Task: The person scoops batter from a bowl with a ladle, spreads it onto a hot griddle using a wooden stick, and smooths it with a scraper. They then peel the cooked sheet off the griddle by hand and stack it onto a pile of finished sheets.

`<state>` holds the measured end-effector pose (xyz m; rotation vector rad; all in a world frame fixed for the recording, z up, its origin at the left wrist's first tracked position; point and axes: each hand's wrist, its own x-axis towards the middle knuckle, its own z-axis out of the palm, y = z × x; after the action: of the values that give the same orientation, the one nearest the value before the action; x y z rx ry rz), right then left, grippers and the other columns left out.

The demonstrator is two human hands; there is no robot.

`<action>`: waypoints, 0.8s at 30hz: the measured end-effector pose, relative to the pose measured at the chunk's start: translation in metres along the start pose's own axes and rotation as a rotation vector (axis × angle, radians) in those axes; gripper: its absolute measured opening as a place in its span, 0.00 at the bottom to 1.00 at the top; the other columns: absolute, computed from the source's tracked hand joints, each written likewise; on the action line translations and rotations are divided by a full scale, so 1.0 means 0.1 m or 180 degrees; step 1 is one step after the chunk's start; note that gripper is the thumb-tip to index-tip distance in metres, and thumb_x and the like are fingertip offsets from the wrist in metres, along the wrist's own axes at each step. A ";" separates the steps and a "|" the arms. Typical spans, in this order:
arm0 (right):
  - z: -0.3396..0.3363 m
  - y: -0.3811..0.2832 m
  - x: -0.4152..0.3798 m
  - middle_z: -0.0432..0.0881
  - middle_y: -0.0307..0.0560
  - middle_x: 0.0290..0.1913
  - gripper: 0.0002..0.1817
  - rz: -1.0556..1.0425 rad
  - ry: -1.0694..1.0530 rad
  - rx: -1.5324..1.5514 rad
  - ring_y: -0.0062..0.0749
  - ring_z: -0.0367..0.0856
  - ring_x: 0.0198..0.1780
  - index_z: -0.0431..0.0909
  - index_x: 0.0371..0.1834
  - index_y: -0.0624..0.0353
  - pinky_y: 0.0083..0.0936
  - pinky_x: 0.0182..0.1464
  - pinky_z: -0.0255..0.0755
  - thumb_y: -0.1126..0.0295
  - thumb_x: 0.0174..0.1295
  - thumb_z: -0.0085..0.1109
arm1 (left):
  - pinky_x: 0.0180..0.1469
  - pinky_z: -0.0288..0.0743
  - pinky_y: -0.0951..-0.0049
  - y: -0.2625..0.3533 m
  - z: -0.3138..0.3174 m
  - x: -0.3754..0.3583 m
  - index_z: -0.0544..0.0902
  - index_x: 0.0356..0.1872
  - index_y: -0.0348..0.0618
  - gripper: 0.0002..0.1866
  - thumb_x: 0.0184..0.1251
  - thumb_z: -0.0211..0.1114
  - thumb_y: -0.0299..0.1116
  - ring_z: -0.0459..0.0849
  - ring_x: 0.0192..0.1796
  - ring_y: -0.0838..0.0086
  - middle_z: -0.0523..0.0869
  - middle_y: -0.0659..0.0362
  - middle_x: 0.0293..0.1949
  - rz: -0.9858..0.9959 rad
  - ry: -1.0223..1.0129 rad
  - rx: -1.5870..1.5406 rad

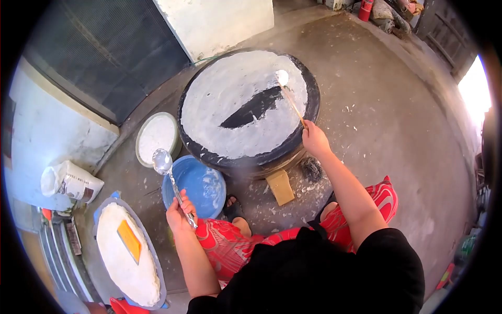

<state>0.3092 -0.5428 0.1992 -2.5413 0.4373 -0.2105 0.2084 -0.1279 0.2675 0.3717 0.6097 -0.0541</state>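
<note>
Left hand [180, 212] grips a metal ladle [162, 161], its bowl held over the blue batter basin [201, 186] within easy reach. Farther out, right hand [314, 138] closes on a wooden spreader [288, 94], its tip on the batter-coated round griddle [248, 107].

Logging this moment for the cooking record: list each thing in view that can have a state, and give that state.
Round griddle: coated with white batter, one dark bare streak in the middle.
Spreader stick: gripped by the right hand, tip on the batter.
Metal ladle: held by the left hand, bowl raised over the blue basin.
Blue basin: open, smeared white.
White bowl: holds white batter.
Tray: stacked with pale flatbread, orange scraper on top.
</note>
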 end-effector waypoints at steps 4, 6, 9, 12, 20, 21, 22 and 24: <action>-0.17 0.21 0.36 0.79 0.54 0.44 0.20 0.0536 -0.0257 0.1163 0.44 0.77 0.48 0.67 0.58 0.48 0.36 0.50 0.70 0.68 0.61 0.42 | 0.19 0.64 0.79 0.01 -0.02 0.00 0.69 0.48 0.28 0.18 0.70 0.41 0.35 0.68 0.21 0.77 0.71 0.57 0.26 -0.0002 0.0130 0.0069; -0.16 0.34 0.62 0.79 0.53 0.45 0.20 0.0414 -0.0317 0.1082 0.44 0.77 0.47 0.69 0.58 0.47 0.35 0.49 0.70 0.68 0.62 0.42 | 0.19 0.65 0.79 0.01 0.01 0.02 0.69 0.48 0.28 0.18 0.70 0.41 0.35 0.68 0.21 0.77 0.71 0.57 0.26 -0.0070 0.0073 0.0125; -0.36 0.30 0.54 0.80 0.50 0.43 0.18 0.0099 -0.0536 0.0827 0.41 0.79 0.43 0.73 0.55 0.47 0.32 0.47 0.71 0.68 0.62 0.42 | 0.19 0.65 0.79 0.00 0.03 0.02 0.69 0.48 0.28 0.18 0.71 0.41 0.35 0.68 0.21 0.77 0.71 0.57 0.26 -0.0116 0.0108 0.0109; -0.66 0.21 0.32 0.81 0.49 0.42 0.18 0.0495 -0.1432 0.1281 0.40 0.80 0.44 0.74 0.54 0.47 0.31 0.46 0.71 0.68 0.61 0.43 | 0.19 0.64 0.79 -0.01 0.03 0.00 0.69 0.48 0.28 0.18 0.71 0.41 0.36 0.68 0.20 0.78 0.71 0.57 0.26 -0.0051 0.0076 0.0105; -0.09 -0.12 0.06 0.80 0.50 0.45 0.16 -0.0059 -0.0568 0.0729 0.41 0.77 0.48 0.75 0.51 0.46 0.29 0.50 0.70 0.64 0.62 0.45 | 0.19 0.64 0.80 -0.03 0.07 0.00 0.69 0.47 0.29 0.18 0.71 0.40 0.37 0.68 0.20 0.77 0.71 0.57 0.26 -0.0086 0.0123 0.0149; -0.24 -0.19 -0.01 0.80 0.50 0.45 0.16 -0.0076 -0.0566 0.0724 0.41 0.77 0.48 0.75 0.51 0.46 0.29 0.50 0.70 0.64 0.62 0.45 | 0.19 0.64 0.80 -0.02 0.06 0.00 0.69 0.47 0.29 0.18 0.71 0.40 0.37 0.68 0.20 0.77 0.71 0.57 0.26 -0.0078 0.0116 0.0135; -0.37 -0.25 -0.06 0.80 0.49 0.45 0.16 -0.0054 -0.0744 0.0673 0.42 0.77 0.48 0.75 0.51 0.45 0.30 0.50 0.70 0.64 0.62 0.45 | 0.20 0.64 0.80 -0.01 0.04 0.00 0.69 0.47 0.29 0.18 0.71 0.40 0.37 0.68 0.20 0.77 0.71 0.57 0.26 -0.0086 0.0099 0.0144; -0.41 -0.22 -0.09 0.80 0.49 0.46 0.16 -0.0061 -0.0923 0.0599 0.42 0.77 0.49 0.75 0.51 0.44 0.30 0.50 0.70 0.64 0.62 0.45 | 0.20 0.64 0.80 0.00 0.01 0.01 0.69 0.47 0.29 0.18 0.71 0.40 0.37 0.68 0.20 0.77 0.71 0.57 0.26 -0.0085 0.0075 0.0118</action>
<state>0.2970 -0.5418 0.2450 -2.3431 0.2665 0.1055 0.2098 -0.1279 0.2682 0.4007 0.6378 -0.0869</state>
